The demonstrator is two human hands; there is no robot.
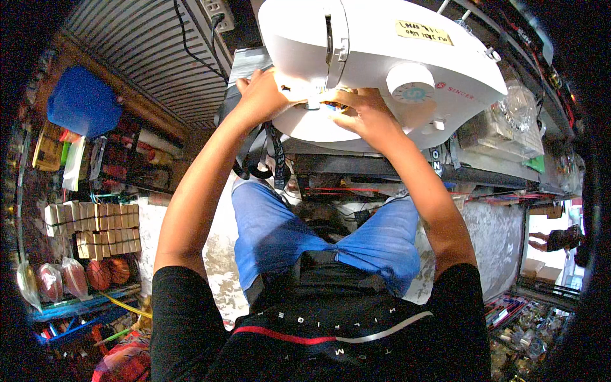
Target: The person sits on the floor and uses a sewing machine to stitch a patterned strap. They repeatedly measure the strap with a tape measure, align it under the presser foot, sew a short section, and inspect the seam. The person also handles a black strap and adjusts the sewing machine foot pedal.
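So both hands are up at the needle end of a rounded white plastic sewing machine [369, 38], which sits right in front of the person. Left hand [263, 95] curls in, right hand [370, 116] has bent fingers there too. Honestly can't tell if either grip's pinching anything. Machine's upright, chunky white round dial [402, 77] up front.

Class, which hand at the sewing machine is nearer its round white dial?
The right hand, just beside the dial; the left hand is farther off, by the machine's left end.
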